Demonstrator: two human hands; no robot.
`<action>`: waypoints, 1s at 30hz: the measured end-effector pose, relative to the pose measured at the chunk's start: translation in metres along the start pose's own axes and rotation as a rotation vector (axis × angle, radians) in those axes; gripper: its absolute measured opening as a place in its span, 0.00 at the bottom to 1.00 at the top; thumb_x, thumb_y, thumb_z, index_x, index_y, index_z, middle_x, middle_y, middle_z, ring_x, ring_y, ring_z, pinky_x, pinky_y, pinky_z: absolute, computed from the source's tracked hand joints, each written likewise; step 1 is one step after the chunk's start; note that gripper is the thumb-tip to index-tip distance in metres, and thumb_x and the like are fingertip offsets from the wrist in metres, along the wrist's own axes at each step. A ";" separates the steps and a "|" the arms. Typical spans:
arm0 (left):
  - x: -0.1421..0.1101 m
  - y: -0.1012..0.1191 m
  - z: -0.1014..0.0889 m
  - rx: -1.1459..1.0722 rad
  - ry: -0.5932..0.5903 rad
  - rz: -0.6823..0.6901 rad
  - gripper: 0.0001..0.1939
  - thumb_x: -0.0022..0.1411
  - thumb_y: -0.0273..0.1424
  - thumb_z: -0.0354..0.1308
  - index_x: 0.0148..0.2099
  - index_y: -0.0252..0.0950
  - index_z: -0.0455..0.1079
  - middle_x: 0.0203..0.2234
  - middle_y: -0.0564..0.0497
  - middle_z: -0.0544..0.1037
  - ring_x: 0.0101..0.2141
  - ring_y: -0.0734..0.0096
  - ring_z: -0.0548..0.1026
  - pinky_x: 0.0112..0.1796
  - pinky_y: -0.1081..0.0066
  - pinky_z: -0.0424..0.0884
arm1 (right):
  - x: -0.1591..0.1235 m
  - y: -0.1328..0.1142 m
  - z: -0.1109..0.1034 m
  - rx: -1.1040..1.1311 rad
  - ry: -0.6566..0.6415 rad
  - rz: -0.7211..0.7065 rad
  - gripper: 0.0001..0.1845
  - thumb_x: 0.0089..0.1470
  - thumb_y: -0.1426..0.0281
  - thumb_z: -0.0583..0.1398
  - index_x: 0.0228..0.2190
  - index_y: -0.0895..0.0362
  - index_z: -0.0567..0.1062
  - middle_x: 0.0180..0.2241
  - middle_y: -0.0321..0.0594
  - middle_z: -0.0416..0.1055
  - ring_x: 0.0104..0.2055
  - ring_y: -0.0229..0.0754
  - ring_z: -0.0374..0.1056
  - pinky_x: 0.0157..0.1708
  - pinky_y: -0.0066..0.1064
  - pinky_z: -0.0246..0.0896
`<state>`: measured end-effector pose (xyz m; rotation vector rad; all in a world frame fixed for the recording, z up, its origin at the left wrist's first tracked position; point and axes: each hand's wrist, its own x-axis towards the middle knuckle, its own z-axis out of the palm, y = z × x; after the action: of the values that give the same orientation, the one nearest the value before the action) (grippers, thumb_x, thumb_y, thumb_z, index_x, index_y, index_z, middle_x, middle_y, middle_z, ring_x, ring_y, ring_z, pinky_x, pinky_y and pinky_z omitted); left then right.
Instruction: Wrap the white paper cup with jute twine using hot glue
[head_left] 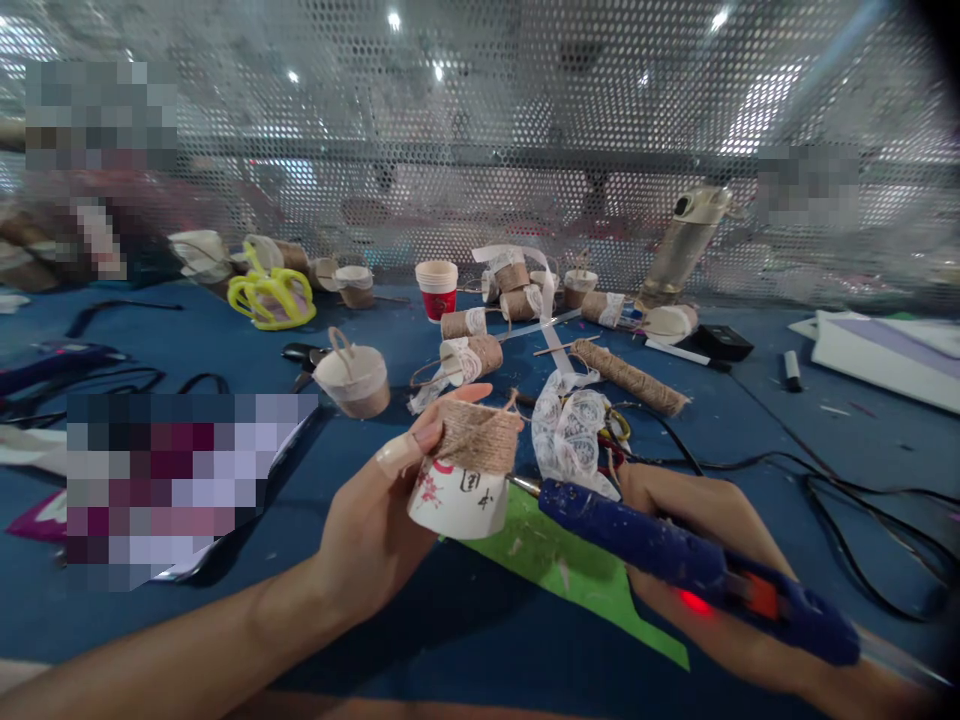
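My left hand grips a small paper cup, white with printed red blossom and dark characters. Brown twine is wound around one half of the cup, and a bit of it sticks up at the top right. A bandage wraps one finger of this hand. In my right hand is a blue hot glue gun with a red light glowing on its underside. Its metal nozzle lies at the cup's right side, close to the lower edge of the twine; whether they touch I cannot tell.
Beneath the cup lies green paper. White lace, a twine roll and a twine-covered cup with a handle lie beyond. Further back are stacked red cups, several wrapped cups and a bottle. Black cables run right.
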<state>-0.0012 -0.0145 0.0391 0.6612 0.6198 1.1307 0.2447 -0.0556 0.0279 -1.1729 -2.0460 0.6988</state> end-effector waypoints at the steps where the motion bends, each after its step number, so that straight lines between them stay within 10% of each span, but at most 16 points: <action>1: 0.000 0.000 0.000 0.004 0.005 -0.005 0.28 0.64 0.34 0.56 0.65 0.35 0.65 0.43 0.44 0.84 0.45 0.56 0.80 0.44 0.65 0.75 | 0.000 0.000 0.000 -0.006 0.001 0.001 0.16 0.52 0.75 0.59 0.24 0.52 0.55 0.21 0.28 0.57 0.21 0.34 0.51 0.22 0.30 0.45; 30: -0.001 0.003 0.000 -0.031 0.076 -0.070 0.29 0.66 0.35 0.48 0.66 0.29 0.65 0.48 0.40 0.83 0.43 0.58 0.80 0.40 0.66 0.74 | -0.001 0.001 0.001 -0.037 -0.010 -0.019 0.17 0.50 0.73 0.60 0.24 0.52 0.53 0.21 0.29 0.58 0.21 0.34 0.51 0.21 0.30 0.44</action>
<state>-0.0033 -0.0148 0.0419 0.5676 0.6836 1.1022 0.2447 -0.0564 0.0266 -1.1711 -2.0839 0.6620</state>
